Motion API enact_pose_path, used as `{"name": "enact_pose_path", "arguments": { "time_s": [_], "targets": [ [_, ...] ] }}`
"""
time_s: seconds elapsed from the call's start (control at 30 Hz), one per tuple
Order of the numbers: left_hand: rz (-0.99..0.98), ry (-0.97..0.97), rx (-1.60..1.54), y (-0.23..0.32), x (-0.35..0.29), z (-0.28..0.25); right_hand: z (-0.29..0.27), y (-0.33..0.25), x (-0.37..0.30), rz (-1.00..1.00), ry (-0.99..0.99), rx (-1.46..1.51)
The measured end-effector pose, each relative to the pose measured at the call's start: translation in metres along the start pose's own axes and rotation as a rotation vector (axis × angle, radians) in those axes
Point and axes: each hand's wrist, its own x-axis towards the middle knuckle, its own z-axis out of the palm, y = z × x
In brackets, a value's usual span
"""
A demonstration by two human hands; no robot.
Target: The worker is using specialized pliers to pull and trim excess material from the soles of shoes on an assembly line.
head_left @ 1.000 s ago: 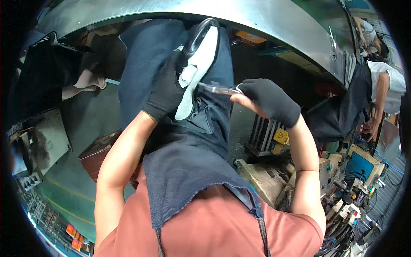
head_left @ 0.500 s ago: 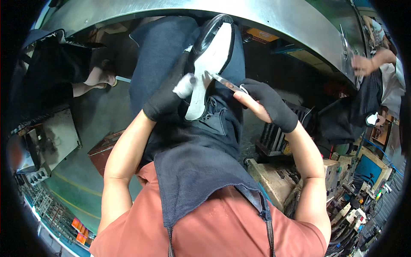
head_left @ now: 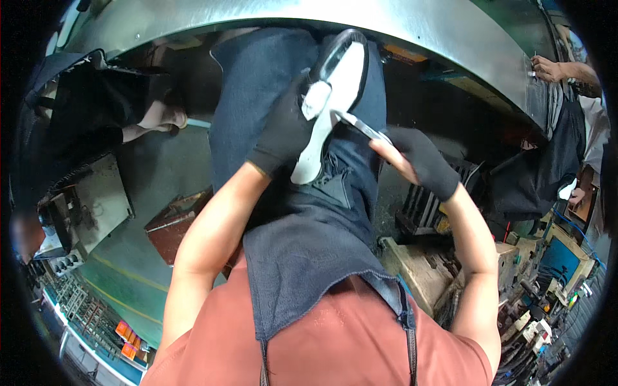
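— What's going on at the top middle of the frame?

— The person's left hand (head_left: 286, 132), in a black glove, is wrapped tight around a white shoe sole (head_left: 328, 109) with a dark rim, holding it up over the dark denim apron (head_left: 302, 257) in the centre of the picture.

— And the other hand?

— The right hand (head_left: 418, 161), also gloved, is closed on a thin metal blade (head_left: 360, 125), fingers pinched round its handle end. The tip of the blade is touching the edge of the sole, just beside the left fingers.

— That close?

— Very close. From here I'd say that's the risk: if the blade skids off the rubber edge, it runs straight toward the gloved fingers holding the sole. A thin fabric glove wouldn't stop much. A slip could also gouge the white surface if the hand pushes too hard at that angle.

— Is it a knife or a scraper?

— Hard to say; it's small and partly hidden by the glove.

— Anyone else nearby?

— At the upper right, another person's hand (head_left: 547, 66) rests at the curved steel bench (head_left: 450, 32), well apart. A rust-coloured box (head_left: 177, 225) sits on the green floor (head_left: 151, 174), centre left.
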Motion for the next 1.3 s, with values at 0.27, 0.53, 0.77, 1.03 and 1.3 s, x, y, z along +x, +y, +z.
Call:
{"name": "enact_pose_path", "arguments": {
  "time_s": [0.27, 0.53, 0.77, 1.03, 1.3],
  "targets": [
    [-0.106, -0.382, -0.355, 0.008, 0.000, -0.024, -0.012, -0.113, 0.006, -0.527, -0.010, -0.363],
    [-0.023, -0.576, 0.037, -0.046, -0.011, -0.036, 0.008, -0.075, 0.027, -0.606, -0.024, -0.534],
    [-0.659, -0.086, -0.772, 0.048, -0.007, -0.004, 0.014, -0.006, -0.001, -0.105, -0.012, -0.076],
    [-0.107, -0.188, -0.107, 0.041, 0.001, -0.002, 0.001, -0.020, -0.037, 0.159, 0.037, 0.077],
    [-0.136, -0.345, -0.156, 0.031, -0.005, -0.017, 0.002, -0.045, 0.015, -0.200, 0.192, 0.111]
  ]
}}
